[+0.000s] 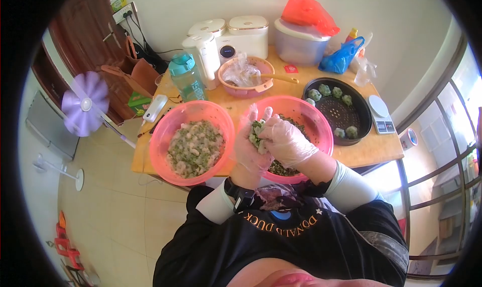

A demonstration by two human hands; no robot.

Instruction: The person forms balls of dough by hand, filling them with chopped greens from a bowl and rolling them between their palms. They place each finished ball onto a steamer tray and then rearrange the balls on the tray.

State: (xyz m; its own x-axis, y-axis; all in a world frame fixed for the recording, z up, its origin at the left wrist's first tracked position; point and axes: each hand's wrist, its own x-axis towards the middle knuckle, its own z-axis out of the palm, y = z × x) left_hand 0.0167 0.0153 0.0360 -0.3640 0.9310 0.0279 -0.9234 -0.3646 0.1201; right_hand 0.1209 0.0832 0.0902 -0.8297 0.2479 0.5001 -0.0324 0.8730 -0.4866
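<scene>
As your left hand (247, 151) cups a green-and-white lump (259, 136), your right hand (288, 141) bends over it

From the head view, you have clear gloves on both hands. The lump sits between your palms, above the left part of the right basin (321, 124), a pink one. Your left fingers stand up behind it, slightly apart; how the left thumb lies, I cannot tell. Your right fingers are curled and pressed against the lump's near side, their tips partly hidden. A dark watch (243, 199) is on your left wrist.

Under your hands, the right basin holds dark green chopped filling (283, 169). Just beside it, to your left, the left basin (156, 146), also pink, holds a pale mixture (196, 149) flecked with green.

To your right on the wooden table (369, 156) is a round black tray (346, 117) with holes in its bottom. Green-and-white balls (325, 90) lie in it, several along the far edge and a couple near the closer edge. Next to the tray stands a scale (378, 108). Beyond the basins you have a small pink bowl (261, 88) with plastic bags in it, and a teal bottle (186, 76).
</scene>
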